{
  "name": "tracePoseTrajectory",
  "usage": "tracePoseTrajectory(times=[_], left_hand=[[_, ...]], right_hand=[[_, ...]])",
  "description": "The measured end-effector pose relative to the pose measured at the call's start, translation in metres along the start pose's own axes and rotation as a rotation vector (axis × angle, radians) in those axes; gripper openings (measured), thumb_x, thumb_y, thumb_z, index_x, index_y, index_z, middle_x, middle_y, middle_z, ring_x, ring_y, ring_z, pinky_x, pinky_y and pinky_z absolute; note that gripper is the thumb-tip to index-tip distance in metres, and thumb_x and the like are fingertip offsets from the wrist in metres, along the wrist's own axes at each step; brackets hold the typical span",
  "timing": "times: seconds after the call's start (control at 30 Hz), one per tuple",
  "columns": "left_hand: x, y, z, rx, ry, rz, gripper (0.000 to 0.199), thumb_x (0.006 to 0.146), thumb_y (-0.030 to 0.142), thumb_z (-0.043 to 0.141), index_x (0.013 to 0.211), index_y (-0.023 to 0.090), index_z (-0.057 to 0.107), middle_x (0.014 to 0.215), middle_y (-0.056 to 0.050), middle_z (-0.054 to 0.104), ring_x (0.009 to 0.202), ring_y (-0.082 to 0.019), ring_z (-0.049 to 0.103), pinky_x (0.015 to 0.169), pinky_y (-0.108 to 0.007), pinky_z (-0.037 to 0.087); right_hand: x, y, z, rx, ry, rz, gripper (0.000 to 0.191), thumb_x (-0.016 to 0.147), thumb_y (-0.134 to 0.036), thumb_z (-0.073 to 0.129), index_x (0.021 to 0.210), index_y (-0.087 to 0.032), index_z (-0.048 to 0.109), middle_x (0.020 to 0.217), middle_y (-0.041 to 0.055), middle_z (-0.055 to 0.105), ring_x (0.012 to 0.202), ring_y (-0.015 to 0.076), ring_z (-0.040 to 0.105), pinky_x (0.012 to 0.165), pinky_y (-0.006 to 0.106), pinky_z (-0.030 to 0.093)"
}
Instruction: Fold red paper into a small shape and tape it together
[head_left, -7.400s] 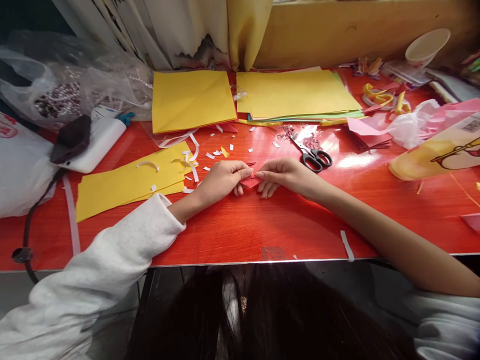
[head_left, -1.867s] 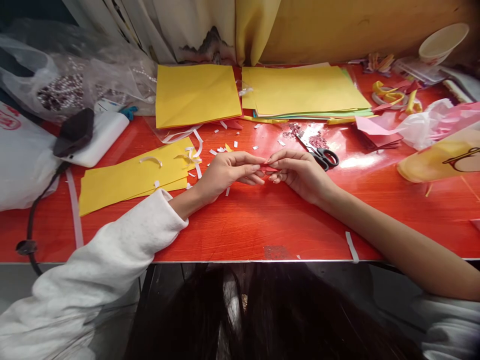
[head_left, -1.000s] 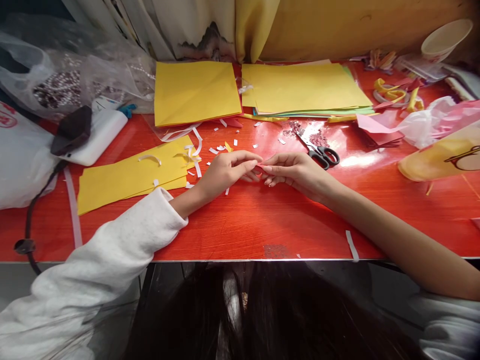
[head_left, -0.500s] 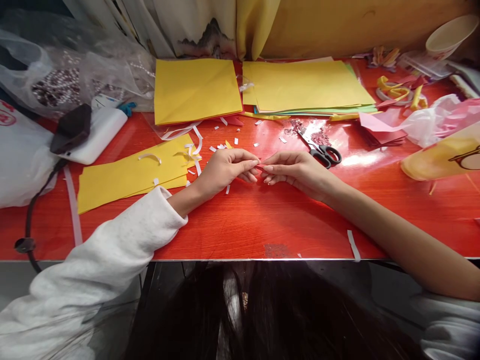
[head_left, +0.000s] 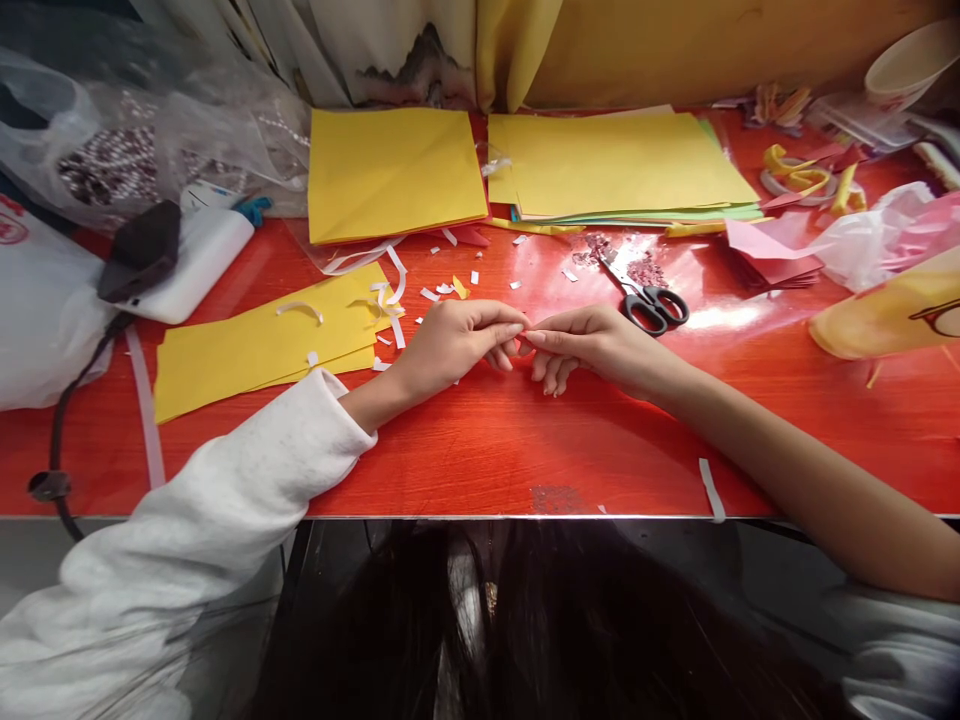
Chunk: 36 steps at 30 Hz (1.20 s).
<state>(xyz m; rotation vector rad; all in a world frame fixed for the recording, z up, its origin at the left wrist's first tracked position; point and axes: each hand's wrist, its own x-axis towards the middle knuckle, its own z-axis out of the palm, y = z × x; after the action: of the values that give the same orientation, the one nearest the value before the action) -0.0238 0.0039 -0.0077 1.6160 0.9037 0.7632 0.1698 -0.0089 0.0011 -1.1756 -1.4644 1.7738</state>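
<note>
My left hand (head_left: 469, 340) and my right hand (head_left: 592, 350) meet tip to tip above the red table (head_left: 465, 450). Thumb and index finger of each are pinched together. Between them is a small red piece (head_left: 523, 334), mostly hidden by the fingertips and too small to name its kind. The other fingers of my right hand hang loosely curled. Black-handled scissors (head_left: 651, 303) lie just behind my right hand. White paper scraps (head_left: 430, 294) and a small yellow scrap (head_left: 460, 288) are scattered behind my left hand.
Yellow paper sheets (head_left: 397, 175) and another paper stack (head_left: 622, 165) lie at the back. Cut yellow strips (head_left: 262, 340) are at left, near a white device (head_left: 195, 265). Pink paper (head_left: 772, 245) and a yellowish cup (head_left: 877, 305) stand at right. A white strip (head_left: 711, 490) lies by the front edge.
The fingertips have closed in so that less of the red piece shows. My right hand's lower fingers have dropped and spread slightly. The view has shifted a little.
</note>
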Motion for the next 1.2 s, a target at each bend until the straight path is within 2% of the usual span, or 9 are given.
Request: tracePoseTrajectory(times=[0.23,0.37,0.53,0.63,0.77,0.9,1.07,1.2], left_hand=[[0.0031,0.0012,0.0014,-0.071,-0.027,-0.029,0.012,0.084,0.021,0.059,0.091,0.013,0.065,0.066,0.000,0.064,0.053,-0.007,0.061,0.054,-0.017,0.050],[0.0065,-0.0017,-0.0002,-0.136,-0.001,-0.101,0.020,0.090,0.031,0.052,0.094,0.014,0.061,0.064,-0.001,0.063,0.048,-0.009,0.060,0.047,-0.019,0.048],[0.0052,-0.0024,-0.0025,0.054,0.033,-0.092,0.043,0.084,0.056,0.053,0.070,0.015,0.057,0.059,-0.002,0.059,0.038,-0.006,0.047,0.031,-0.017,0.030],[0.0031,-0.0006,-0.0022,0.113,0.020,-0.078,0.044,0.082,0.057,0.055,0.067,0.016,0.055,0.057,-0.001,0.056,0.039,-0.005,0.044,0.032,-0.017,0.030],[0.0040,-0.0005,-0.0017,0.055,-0.008,-0.105,0.043,0.084,0.055,0.054,0.069,0.015,0.055,0.058,-0.001,0.057,0.039,-0.004,0.043,0.033,-0.017,0.031],[0.0072,-0.0011,-0.0032,-0.120,0.005,-0.114,0.035,0.087,0.044,0.055,0.073,0.013,0.055,0.061,-0.001,0.059,0.038,-0.005,0.048,0.031,-0.016,0.033],[0.0069,0.0004,-0.0051,-0.175,0.048,0.094,0.010,0.082,0.020,0.064,0.086,0.012,0.060,0.075,-0.001,0.062,0.053,-0.005,0.054,0.044,-0.014,0.045],[0.0052,-0.0007,-0.0047,-0.130,0.059,0.188,0.003,0.081,0.013,0.063,0.082,0.013,0.060,0.068,0.001,0.059,0.053,-0.004,0.054,0.048,-0.014,0.045]], right_hand=[[-0.0004,-0.0002,-0.0013,0.010,-0.030,0.014,0.027,0.076,-0.039,0.071,0.075,-0.012,0.069,0.061,0.0073,0.068,0.046,0.0149,0.063,0.045,0.025,0.050],[0.0003,0.0014,-0.0014,0.009,-0.025,0.000,0.025,0.079,-0.039,0.068,0.073,-0.014,0.067,0.063,0.0068,0.069,0.048,0.0140,0.064,0.046,0.024,0.051],[0.0001,0.0022,-0.0006,0.002,-0.022,-0.003,0.026,0.081,-0.040,0.065,0.074,-0.015,0.066,0.066,0.0075,0.070,0.051,0.0142,0.065,0.050,0.025,0.052],[-0.0008,0.0017,-0.0004,-0.013,-0.047,0.000,0.025,0.083,-0.039,0.063,0.076,-0.015,0.065,0.068,0.0076,0.071,0.053,0.0144,0.066,0.052,0.025,0.053],[-0.0009,0.0003,-0.0006,-0.022,-0.072,0.015,0.024,0.083,-0.038,0.062,0.077,-0.015,0.064,0.067,0.0071,0.070,0.054,0.0151,0.066,0.052,0.025,0.053],[0.0001,-0.0008,-0.0021,0.023,-0.057,0.026,0.022,0.082,-0.034,0.064,0.074,-0.014,0.063,0.064,0.0073,0.070,0.050,0.0135,0.064,0.049,0.023,0.051],[-0.0011,-0.0008,-0.0085,0.145,-0.082,0.029,0.017,0.084,-0.028,0.063,0.078,-0.012,0.064,0.063,0.0050,0.068,0.049,0.0106,0.063,0.045,0.017,0.047],[-0.0042,0.0004,-0.0092,0.211,-0.162,0.042,0.017,0.085,-0.028,0.061,0.080,-0.012,0.063,0.057,0.0026,0.065,0.044,0.0093,0.060,0.043,0.016,0.046]])
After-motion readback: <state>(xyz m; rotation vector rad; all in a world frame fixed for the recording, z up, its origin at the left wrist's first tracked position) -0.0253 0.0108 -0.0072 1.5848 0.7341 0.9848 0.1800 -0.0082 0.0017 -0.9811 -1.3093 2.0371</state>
